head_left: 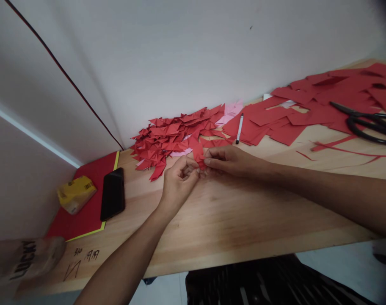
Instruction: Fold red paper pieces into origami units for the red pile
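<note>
“Strip of red paper (198, 151) between the fingertips, is it?”

“Yes, between the left hand (181, 176) and the right hand (224, 160). Its long axis runs away from the person, leaning slightly left.”

“Which hand is nearer?”

“Neither by much. The right thumb and fingers pinch its right side; the left thumb and forefinger look pinched together at its near end. How firmly, I can't tell.”

“And just past that?”

“A heap of folded red pieces (174, 131), pink paper (232, 111) showing at its right end. A pen (240, 129) lies to the right, by a spread of flat red pieces (288, 114).”

“Any containers, farther from the hands?”

“Well to the left on the desk (227, 224): a yellow packet (76, 194) on a red board (85, 221) with yellow edging. A black phone (113, 194) straddles that edge. Beyond is a blurred container (28, 260) marked LUCKY. I can't see what's in either the packet or the container.”

“On the far right?”

“Black-handled scissors (367, 120), partly over the flat pieces.”
</note>
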Motion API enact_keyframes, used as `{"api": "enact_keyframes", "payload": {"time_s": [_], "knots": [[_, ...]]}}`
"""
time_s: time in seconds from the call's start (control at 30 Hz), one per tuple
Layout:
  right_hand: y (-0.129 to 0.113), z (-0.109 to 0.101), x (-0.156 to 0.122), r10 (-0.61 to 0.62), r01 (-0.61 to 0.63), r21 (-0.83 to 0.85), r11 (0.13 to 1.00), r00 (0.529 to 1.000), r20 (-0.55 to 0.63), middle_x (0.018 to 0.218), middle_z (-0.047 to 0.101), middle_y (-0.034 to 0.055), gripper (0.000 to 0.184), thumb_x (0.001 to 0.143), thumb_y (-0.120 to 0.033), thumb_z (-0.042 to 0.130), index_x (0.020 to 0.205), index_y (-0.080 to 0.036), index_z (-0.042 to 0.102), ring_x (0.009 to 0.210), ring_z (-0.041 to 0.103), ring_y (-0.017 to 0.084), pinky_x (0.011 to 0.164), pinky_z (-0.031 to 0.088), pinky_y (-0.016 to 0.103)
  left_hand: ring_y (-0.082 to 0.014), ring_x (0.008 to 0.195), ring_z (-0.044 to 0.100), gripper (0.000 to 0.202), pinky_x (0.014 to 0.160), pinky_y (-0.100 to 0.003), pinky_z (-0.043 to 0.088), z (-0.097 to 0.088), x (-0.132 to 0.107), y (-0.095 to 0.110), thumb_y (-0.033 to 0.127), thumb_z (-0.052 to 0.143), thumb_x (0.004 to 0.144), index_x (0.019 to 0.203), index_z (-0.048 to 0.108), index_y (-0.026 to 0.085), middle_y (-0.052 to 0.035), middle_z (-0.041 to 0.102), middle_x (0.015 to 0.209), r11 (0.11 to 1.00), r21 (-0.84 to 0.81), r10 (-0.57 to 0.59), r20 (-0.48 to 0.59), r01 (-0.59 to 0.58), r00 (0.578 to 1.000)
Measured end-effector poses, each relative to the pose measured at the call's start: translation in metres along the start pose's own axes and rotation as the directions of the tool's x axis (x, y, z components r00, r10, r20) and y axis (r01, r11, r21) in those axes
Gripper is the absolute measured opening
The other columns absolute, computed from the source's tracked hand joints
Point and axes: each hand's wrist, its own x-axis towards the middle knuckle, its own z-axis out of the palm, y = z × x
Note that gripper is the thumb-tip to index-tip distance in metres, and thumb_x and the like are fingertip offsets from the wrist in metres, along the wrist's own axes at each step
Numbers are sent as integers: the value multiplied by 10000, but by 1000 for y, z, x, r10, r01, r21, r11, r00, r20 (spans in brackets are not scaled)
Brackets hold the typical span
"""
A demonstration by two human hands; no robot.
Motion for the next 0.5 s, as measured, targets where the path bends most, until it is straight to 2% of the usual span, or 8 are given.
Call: {"api": "enact_keyframes", "payload": {"time_s": [0.23, 0.5], "knots": [[6, 1, 2, -25, 25, -15, 1000, 1000, -2, 685, 498, -23, 270, 942, -369, 481, 754, -179, 518, 617, 448, 106, 565, 330, 240, -114, 635, 621, 60, 614, -220, 467, -1, 1, 3, 131, 589, 783, 827, 595, 172, 10, 634, 722, 1000, -21, -7, 27, 8, 1000], [3, 1, -1, 39, -38, -48, 998, 999, 21, 686, 490, -28, 309, 928, -419, 501, 723, -192, 454, 605, 433, 102, 548, 299, 246, -117, 655, 650, 101, 616, -220, 501, 1, 0, 1, 120, 606, 765, 839, 661, 162, -2, 672, 750, 999, -27, -27, -3, 27, 1000]]}}
